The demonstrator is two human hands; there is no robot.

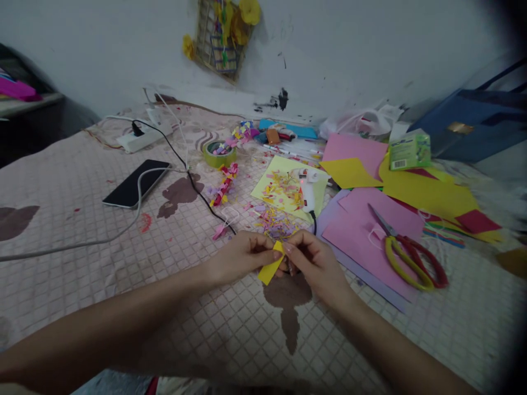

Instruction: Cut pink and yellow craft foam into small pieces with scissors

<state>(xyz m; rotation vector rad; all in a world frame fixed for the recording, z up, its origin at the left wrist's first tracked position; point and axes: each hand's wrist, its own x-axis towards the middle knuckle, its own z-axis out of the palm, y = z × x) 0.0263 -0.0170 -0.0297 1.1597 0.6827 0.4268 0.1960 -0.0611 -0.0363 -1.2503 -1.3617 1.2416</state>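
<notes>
Between my two hands is a small yellow paper strip (269,270), tilted, its lower end hanging free. My left hand (242,255) pinches it between thumb and fingers. At its upper end, the thumb and fingers of my right hand (310,260) are closed on the strip too. Just beyond my fingers lies a heap of small paper cuttings (278,220). Behind that, a white glue gun (307,192) rests on a pale yellow sheet (263,184), its black cord running toward my right hand.
Red-and-yellow scissors (411,260) lie on pink paper (362,230) at the right, beside yellow sheets (428,192) and a green box (409,151). To the left are a tablet (135,184), a power strip (144,137) and loose cables. A tape roll (219,156) sits farther back.
</notes>
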